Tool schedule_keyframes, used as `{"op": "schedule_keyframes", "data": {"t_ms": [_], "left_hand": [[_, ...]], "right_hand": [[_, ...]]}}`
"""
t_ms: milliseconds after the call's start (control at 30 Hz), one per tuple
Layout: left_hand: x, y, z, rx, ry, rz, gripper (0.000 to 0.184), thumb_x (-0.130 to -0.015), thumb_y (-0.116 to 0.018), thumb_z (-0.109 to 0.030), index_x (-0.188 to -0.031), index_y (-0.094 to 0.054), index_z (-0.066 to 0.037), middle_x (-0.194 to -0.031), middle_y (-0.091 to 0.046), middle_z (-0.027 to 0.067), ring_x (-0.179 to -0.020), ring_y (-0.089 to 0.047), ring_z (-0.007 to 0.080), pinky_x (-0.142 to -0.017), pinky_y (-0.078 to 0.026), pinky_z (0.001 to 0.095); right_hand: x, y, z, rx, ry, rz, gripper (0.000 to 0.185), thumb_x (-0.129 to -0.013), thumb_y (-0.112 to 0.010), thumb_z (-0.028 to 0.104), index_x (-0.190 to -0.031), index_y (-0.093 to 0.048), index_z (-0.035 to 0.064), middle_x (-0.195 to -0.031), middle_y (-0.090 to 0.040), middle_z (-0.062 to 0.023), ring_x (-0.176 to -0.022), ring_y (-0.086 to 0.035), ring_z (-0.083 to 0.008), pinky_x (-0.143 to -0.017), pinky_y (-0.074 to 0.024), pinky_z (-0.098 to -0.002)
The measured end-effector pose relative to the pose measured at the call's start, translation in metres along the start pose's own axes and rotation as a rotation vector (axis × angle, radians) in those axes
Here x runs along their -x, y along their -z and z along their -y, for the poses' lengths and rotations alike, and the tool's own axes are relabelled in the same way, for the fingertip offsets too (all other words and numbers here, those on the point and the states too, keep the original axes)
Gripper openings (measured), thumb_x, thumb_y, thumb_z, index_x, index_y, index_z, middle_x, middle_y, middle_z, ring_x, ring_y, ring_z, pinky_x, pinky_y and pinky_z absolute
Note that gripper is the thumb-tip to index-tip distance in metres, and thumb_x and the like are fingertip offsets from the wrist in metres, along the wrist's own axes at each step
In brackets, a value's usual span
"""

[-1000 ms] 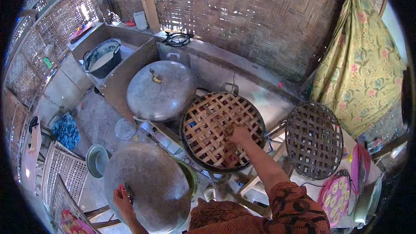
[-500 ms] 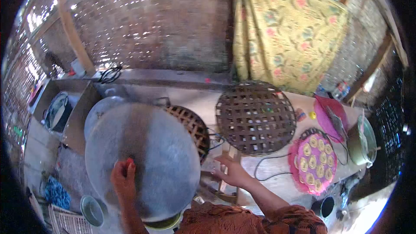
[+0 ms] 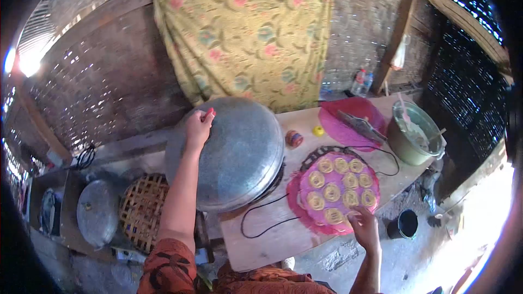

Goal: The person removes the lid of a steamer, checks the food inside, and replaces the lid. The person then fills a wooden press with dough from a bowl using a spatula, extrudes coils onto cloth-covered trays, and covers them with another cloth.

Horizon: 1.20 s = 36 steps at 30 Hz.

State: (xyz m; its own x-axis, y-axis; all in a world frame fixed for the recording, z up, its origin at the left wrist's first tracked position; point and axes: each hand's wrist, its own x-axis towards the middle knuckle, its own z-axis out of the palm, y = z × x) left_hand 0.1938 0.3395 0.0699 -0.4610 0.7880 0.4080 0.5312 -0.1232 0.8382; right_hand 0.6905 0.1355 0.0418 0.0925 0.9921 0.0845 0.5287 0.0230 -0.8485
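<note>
My left hand grips the red knob of a large, round grey metal lid. The lid lies over a dark woven rack, of which only a thin edge shows at its lower right; whether they touch I cannot tell. At the near right rim of a round tray lined with pink material, the fingers of my right hand are curled, close to the dough coils. Several pale yellow coils lie in rows on the tray. Left of my left forearm, a brown woven lattice rack is uncovered.
A green bucket with pale contents and a stick stands at the right table end. Near it lie a pink sheet, a yellow round thing and a black cord. A smaller metal lid is at left, a black bucket on the floor.
The view has turned right. My left hand has carried the large lid rightward, off the brown rack and over the dark one. My right hand has moved from beside the table to the pink tray's rim.
</note>
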Motion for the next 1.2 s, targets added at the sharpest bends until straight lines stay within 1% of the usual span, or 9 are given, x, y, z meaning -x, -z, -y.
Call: {"op": "schedule_keyframes", "data": {"t_ms": [333,567,800,867,900,967,1067,1100,1200], "left_hand": [[-0.038,-0.175,0.051,-0.068,0.17,-0.013,0.027,-0.08,-0.067,-0.027,-0.073,-0.064,-0.001,-0.06,-0.062,0.0087,-0.059,-0.061,0.0207,-0.058,-0.045,0.0352],[-0.036,-0.184,0.032,0.046,0.259,0.068,0.03,-0.084,-0.064,-0.029,-0.074,-0.059,-0.002,-0.056,-0.058,0.005,-0.052,-0.057,0.0141,-0.051,-0.043,0.0301],[-0.028,-0.173,0.024,-0.05,0.322,0.295,0.027,-0.087,-0.061,-0.026,-0.094,-0.058,-0.001,-0.08,-0.062,0.0059,-0.061,-0.058,0.0129,-0.056,-0.045,0.0276],[-0.016,-0.17,0.04,-0.651,-0.44,-0.193,0.033,-0.087,-0.06,-0.025,-0.108,-0.054,0.0,-0.092,-0.062,0.0074,-0.078,-0.06,0.0169,-0.072,-0.048,0.0297],[0.018,-0.16,-0.023,-0.605,-0.41,-0.119,0.036,-0.088,-0.058,-0.022,-0.116,-0.049,-0.001,-0.103,-0.06,0.0095,-0.093,-0.059,0.0202,-0.084,-0.046,0.0312],[0.079,-0.155,-0.083,-0.046,-0.144,0.195,0.028,-0.089,-0.056,-0.015,-0.114,-0.052,-0.003,-0.099,-0.061,0.0093,-0.091,-0.059,0.02,-0.082,-0.046,0.0308],[0.182,-0.155,-0.1,0.082,0.275,0.766,0.022,-0.087,-0.058,-0.012,-0.108,-0.057,-0.004,-0.095,-0.062,0.0078,-0.087,-0.06,0.0165,-0.075,-0.048,0.0298],[0.215,-0.159,-0.076,-0.048,0.039,0.776,0.028,-0.084,-0.063,-0.014,-0.109,-0.057,-0.003,-0.101,-0.064,0.0118,-0.089,-0.063,0.022,-0.073,-0.05,0.0328],[0.264,-0.177,-0.022,-0.146,0.048,0.576,0.032,-0.081,-0.066,-0.015,-0.109,-0.057,-0.003,-0.104,-0.064,0.0153,-0.088,-0.065,0.0273,-0.075,-0.05,0.0361]], "right_hand": [[-0.015,0.111,-0.124,0.03,-0.22,-0.235,0.026,-0.08,-0.065,0.015,-0.101,-0.064,-0.0008,-0.09,-0.068,-0.0095,-0.073,-0.062,-0.0124,-0.066,-0.0484,-0.0271],[-0.057,0.115,-0.193,0.032,-0.262,-0.222,0.028,-0.081,-0.066,0.02,-0.101,-0.065,0.0008,-0.086,-0.068,-0.01,-0.072,-0.063,-0.0149,-0.065,-0.0496,-0.0288],[-0.119,0.107,-0.222,0.153,-0.19,-0.256,0.027,-0.082,-0.061,0.022,-0.1,-0.066,0.0023,-0.091,-0.067,-0.0177,-0.081,-0.066,-0.0279,-0.07,-0.0515,-0.0353],[-0.137,0.099,-0.234,0.167,-0.132,-0.257,0.028,-0.082,-0.06,0.022,-0.1,-0.066,0.002,-0.092,-0.066,-0.0192,-0.083,-0.066,-0.0305,-0.072,-0.0514,-0.0367],[-0.146,0.095,-0.243,0.208,-0.167,-0.244,0.029,-0.082,-0.059,0.023,-0.1,-0.066,0.0018,-0.093,-0.066,-0.02,-0.084,-0.065,-0.0331,-0.073,-0.0508,-0.0384],[-0.161,0.087,-0.234,0.227,-0.189,-0.206,0.031,-0.083,-0.055,0.025,-0.1,-0.066,0.0015,-0.093,-0.064,-0.022,-0.085,-0.063,-0.0384,-0.077,-0.0489,-0.0427],[-0.179,0.076,-0.272,0.303,-0.127,-0.231,0.031,-0.082,-0.058,0.024,-0.1,-0.065,-0.0011,-0.087,-0.066,-0.021,-0.081,-0.066,-0.03,-0.071,-0.0506,-0.0369],[-0.184,0.075,-0.281,0.244,-0.12,-0.212,0.029,-0.082,-0.059,0.023,-0.094,-0.066,-0.0017,-0.079,-0.067,-0.0185,-0.072,-0.066,-0.0262,-0.066,-0.0499,-0.0359],[-0.185,0.078,-0.259,0.181,-0.155,-0.205,0.025,-0.082,-0.059,0.022,-0.09,-0.067,0.0007,-0.076,-0.066,-0.0194,-0.075,-0.065,-0.032,-0.068,-0.0498,-0.0377]]}}
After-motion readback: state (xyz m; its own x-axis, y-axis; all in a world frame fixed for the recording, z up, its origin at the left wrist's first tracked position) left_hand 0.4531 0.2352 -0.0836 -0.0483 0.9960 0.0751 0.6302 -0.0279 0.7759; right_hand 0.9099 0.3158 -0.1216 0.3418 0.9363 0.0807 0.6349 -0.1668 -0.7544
